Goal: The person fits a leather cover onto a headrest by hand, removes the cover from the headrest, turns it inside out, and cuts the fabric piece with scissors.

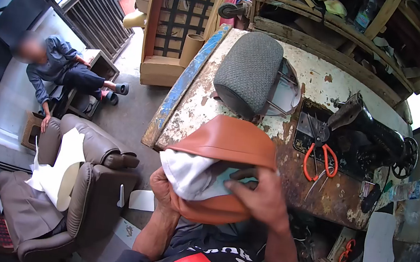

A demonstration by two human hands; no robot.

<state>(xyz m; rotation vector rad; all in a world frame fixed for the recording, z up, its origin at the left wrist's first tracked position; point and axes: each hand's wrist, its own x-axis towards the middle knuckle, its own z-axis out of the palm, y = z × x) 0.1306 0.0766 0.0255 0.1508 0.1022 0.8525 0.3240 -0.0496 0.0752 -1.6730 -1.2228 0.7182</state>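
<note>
I hold an orange-brown leather cover (230,136) in front of my chest, its opening toward me and its white lining (186,173) showing. My left hand (164,191) is closed round the cover's left edge. At the right side of the opening, my right hand (262,196) grips the cover, thumb and forefinger bent over the pale inner fabric; its other fingers are partly hidden. Just beyond the cover, a grey fabric headrest (250,70) with metal posts lies on the worn workbench (184,122).
To the right stand a black sewing machine (364,125) and orange-handled scissors (321,161), with pliers beside them. A plastic bottle (409,190) lies at the bench's right end. On the left, a person (59,66) sits behind a brown armchair (96,190). Wooden shelving (327,48) lines the back.
</note>
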